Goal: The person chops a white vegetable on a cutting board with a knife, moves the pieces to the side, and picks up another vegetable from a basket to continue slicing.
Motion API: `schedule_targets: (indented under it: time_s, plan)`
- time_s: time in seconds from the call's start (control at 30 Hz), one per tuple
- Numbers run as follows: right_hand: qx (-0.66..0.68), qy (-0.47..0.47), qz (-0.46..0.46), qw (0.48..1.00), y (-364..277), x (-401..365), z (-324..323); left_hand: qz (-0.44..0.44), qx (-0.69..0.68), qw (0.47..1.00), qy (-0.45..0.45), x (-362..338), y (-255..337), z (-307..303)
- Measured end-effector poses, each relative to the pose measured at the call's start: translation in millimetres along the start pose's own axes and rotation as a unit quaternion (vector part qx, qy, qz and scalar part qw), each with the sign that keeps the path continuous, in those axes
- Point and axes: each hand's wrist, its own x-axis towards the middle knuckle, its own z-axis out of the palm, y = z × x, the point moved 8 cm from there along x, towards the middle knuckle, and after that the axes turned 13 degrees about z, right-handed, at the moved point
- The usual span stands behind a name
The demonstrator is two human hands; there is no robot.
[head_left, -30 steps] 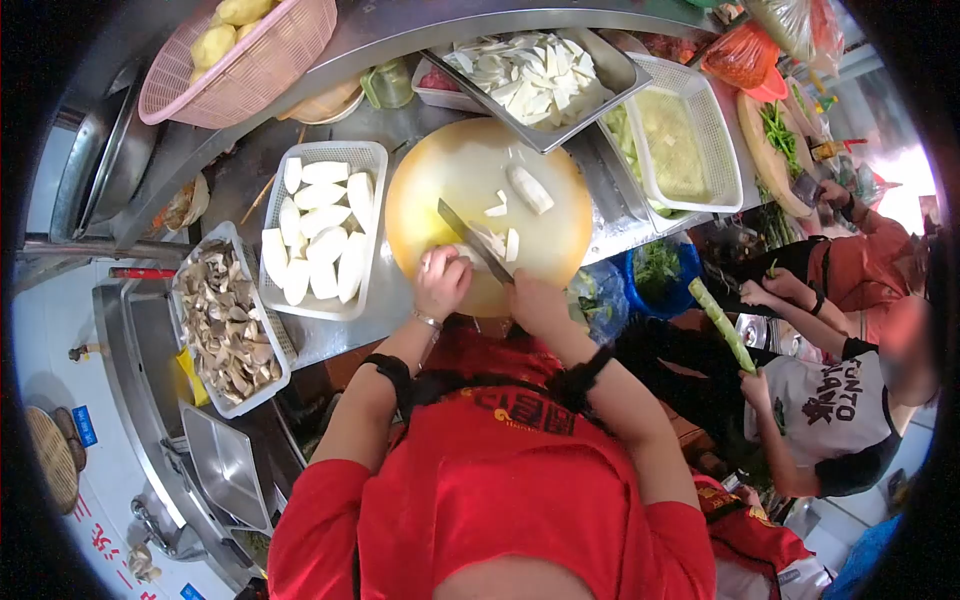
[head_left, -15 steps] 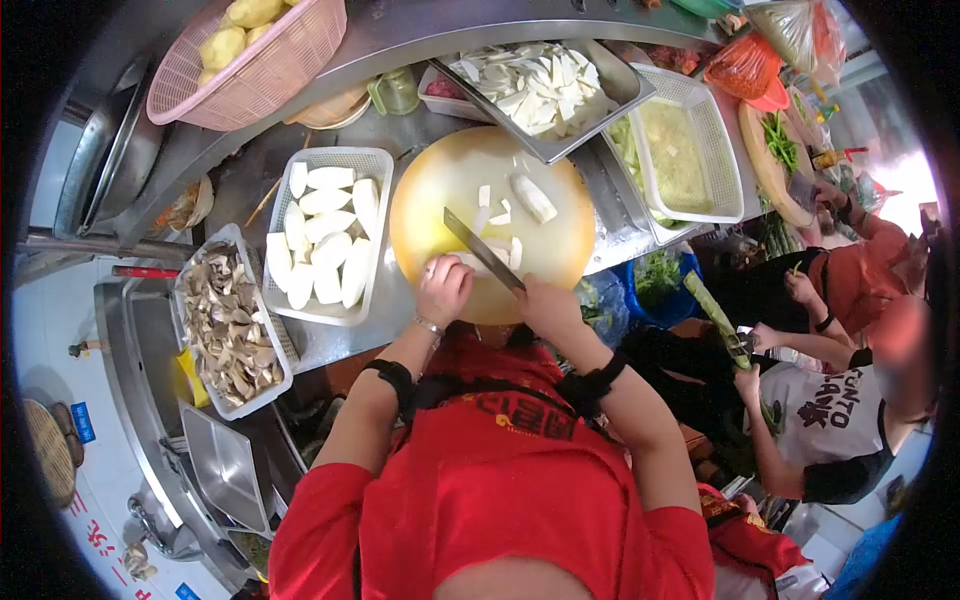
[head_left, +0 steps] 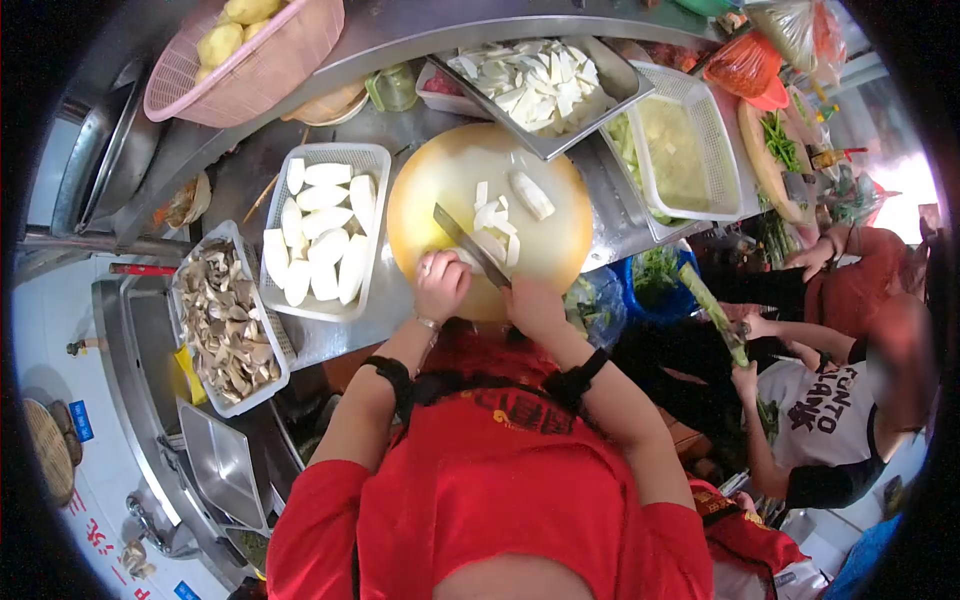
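Observation:
My right hand (head_left: 537, 308) grips the handle of a kitchen knife (head_left: 466, 240), its blade angled up and left over a round cutting board (head_left: 425, 185). With fingers curled, my left hand (head_left: 442, 287) presses on a white king oyster mushroom, mostly hidden behind the hand and blade. Cut white slices (head_left: 491, 218) lie just beyond the blade. Another king oyster mushroom piece (head_left: 532, 195) rests farther right on the board.
Left of the board stand a white basket of whole mushrooms (head_left: 325, 225) and a basket of oyster mushrooms (head_left: 225, 330). Behind it is a metal tray (head_left: 550, 147) of slices. A white basket (head_left: 735, 190) stands right. Nearby, a co-worker (head_left: 825, 410) holds a long green stalk (head_left: 715, 312).
The knife and my right hand have shifted slightly left, toward my left hand. More slices now lie beside the blade. At right, a co-worker's hand has moved away from the small chopping board.

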Motion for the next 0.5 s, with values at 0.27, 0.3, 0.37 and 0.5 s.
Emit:
schedule_targets:
  time_s: [0.27,0.3,0.37,0.5]
  plan:
    - [-0.009,-0.112,0.119,0.987,39.7,5.6,1.4,0.050,-0.039,0.996,-0.066,27.3,10.7,-7.5]
    - [-0.004,-0.131,0.130,0.983,41.7,4.8,4.0,0.095,-0.006,0.988,-0.120,25.8,13.4,-1.3]
    - [-0.011,-0.128,0.145,0.981,39.6,4.4,4.6,0.139,0.062,0.971,-0.187,22.8,10.6,9.0]
    - [0.019,-0.116,0.145,0.982,43.0,3.3,3.8,0.021,0.160,0.949,-0.271,26.9,-20.1,9.2]
